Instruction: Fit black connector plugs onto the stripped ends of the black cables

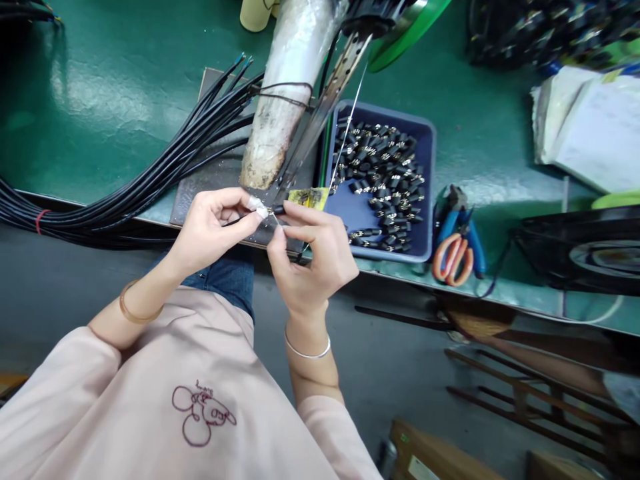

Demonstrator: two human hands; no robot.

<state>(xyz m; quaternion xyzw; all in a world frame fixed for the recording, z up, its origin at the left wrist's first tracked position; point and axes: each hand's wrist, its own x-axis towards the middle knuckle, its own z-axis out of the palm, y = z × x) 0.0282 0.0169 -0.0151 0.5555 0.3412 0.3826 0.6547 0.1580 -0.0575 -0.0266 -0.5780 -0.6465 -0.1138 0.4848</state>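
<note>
My left hand is closed in a pinch, with white tape around a fingertip. At its fingertips is a small black connector, mostly hidden by the fingers. My right hand is closed too, thumb and finger pinching a thin silvery solder wire whose end points at the left fingertips. One right finger lies against the black piece. Just above both hands is the lower end of a soldering iron with a perforated metal barrel, slanting down. A stained yellow sponge lies behind my right fingers.
A plastic-wrapped pipe hangs over the dark board. Black cables run left. Right of my hands stand a blue bin of black connectors and pliers. Papers and a green spool lie farther back.
</note>
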